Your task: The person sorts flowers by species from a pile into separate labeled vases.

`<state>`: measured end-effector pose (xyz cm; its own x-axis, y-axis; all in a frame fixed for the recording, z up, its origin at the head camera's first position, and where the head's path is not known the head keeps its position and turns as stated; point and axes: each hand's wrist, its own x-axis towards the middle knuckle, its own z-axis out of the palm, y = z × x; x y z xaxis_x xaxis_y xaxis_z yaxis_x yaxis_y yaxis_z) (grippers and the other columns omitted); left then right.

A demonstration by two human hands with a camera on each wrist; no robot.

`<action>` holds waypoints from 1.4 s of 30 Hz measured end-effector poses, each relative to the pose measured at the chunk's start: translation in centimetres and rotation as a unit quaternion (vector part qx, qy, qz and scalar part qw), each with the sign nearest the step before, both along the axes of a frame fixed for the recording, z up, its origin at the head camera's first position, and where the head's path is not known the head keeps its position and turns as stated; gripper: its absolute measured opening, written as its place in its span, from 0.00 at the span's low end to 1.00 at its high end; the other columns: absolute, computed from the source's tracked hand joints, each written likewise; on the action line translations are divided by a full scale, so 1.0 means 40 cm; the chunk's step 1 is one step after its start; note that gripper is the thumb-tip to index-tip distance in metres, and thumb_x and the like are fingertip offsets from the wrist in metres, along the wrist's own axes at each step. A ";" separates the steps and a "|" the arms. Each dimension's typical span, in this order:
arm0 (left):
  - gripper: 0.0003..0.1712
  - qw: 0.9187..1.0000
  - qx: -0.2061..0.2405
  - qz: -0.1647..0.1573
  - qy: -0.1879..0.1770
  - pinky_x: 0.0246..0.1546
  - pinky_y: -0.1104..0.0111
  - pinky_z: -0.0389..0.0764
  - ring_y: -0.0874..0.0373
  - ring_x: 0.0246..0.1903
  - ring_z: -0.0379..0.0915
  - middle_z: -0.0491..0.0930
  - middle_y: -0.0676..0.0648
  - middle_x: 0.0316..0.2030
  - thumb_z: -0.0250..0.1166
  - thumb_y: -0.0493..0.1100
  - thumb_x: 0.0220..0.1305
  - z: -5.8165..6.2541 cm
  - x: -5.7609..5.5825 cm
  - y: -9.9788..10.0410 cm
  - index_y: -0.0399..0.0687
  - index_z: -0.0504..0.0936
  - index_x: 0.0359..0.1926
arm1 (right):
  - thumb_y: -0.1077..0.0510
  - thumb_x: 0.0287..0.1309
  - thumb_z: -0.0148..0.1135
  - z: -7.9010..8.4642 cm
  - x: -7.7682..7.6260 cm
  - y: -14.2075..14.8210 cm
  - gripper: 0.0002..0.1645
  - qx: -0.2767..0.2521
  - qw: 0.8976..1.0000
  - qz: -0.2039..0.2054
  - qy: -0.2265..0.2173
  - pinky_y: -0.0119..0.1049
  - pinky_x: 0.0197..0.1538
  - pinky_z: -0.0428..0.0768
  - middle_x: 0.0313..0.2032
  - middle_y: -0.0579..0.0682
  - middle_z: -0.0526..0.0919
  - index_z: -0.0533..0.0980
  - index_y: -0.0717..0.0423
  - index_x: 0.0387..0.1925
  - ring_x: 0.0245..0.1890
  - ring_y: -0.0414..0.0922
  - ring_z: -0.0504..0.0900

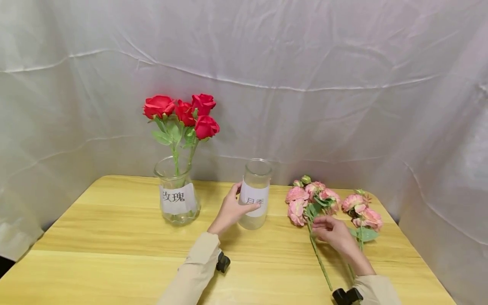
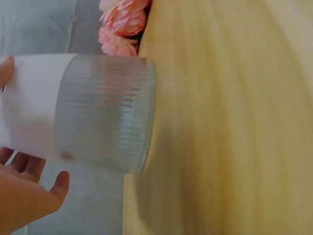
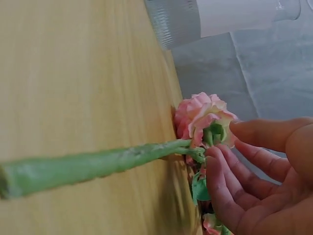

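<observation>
My left hand (image 1: 232, 209) grips a clear glass vase (image 1: 254, 221) around its white paper label, the thumb in front and the fingers on the far side. Ribbed glass shows at the vase's base (image 2: 110, 112) in the left wrist view. Beside the stem of a pink artificial flower spray (image 1: 299, 207) is my right hand (image 1: 335, 235), its fingers loosely bent. In the right wrist view, a gap shows between the thumb and the other fingertips, close to a pink bloom (image 3: 200, 117) and its green stem (image 3: 112, 161). Whether the fingertips touch it I cannot tell.
Left of the held vase stands a wider glass vase (image 1: 179, 216) with a labelled front and several red roses (image 1: 158, 106). Another pink flower spray (image 1: 370, 218) lies at the right. A grey curtain (image 1: 267, 118) hangs behind the wooden table (image 1: 114, 237).
</observation>
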<state>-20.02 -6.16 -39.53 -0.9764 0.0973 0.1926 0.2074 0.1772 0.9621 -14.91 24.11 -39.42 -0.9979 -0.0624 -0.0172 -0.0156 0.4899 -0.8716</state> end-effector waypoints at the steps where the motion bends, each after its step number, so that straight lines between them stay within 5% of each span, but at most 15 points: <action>1: 0.48 1.000 -0.005 0.003 -0.001 0.62 0.49 0.62 0.44 0.62 0.62 0.68 0.39 0.62 0.77 0.43 0.48 0.001 -0.002 -0.003 0.40 0.62 0.68 | 0.68 0.59 0.62 -0.003 0.000 -0.001 0.20 -0.001 1.000 -0.001 -0.006 0.37 0.38 0.82 0.42 0.62 0.81 0.71 0.75 0.51 0.37 0.48 0.80; 22: 0.46 0.999 -0.041 0.003 0.025 0.60 0.51 0.65 0.46 0.59 0.66 0.73 0.39 0.58 0.79 0.44 0.45 0.043 -0.030 -0.020 0.40 0.67 0.65 | 0.68 0.59 0.62 0.005 -0.032 -0.008 0.14 0.016 0.994 -0.026 -0.108 0.37 0.32 0.82 0.32 0.56 0.80 0.75 0.76 0.44 0.27 0.43 0.80; 35: 0.46 0.999 -0.042 -0.001 0.014 0.61 0.51 0.63 0.45 0.60 0.66 0.72 0.39 0.59 0.78 0.44 0.47 0.019 -0.016 -0.025 0.40 0.66 0.65 | 0.70 0.62 0.54 -0.013 -0.020 -0.001 0.15 -0.095 0.987 0.027 -0.127 0.32 0.36 0.79 0.35 0.52 0.79 0.71 0.82 0.46 0.32 0.40 0.78; 42: 0.45 0.999 -0.037 -0.009 0.016 0.61 0.51 0.64 0.45 0.60 0.66 0.72 0.39 0.59 0.78 0.44 0.47 0.005 -0.014 -0.016 0.40 0.67 0.64 | 0.68 0.67 0.51 -0.001 -0.010 -0.009 0.17 -0.161 0.980 0.000 -0.119 0.30 0.39 0.77 0.36 0.48 0.77 0.68 0.80 0.52 0.33 0.37 0.76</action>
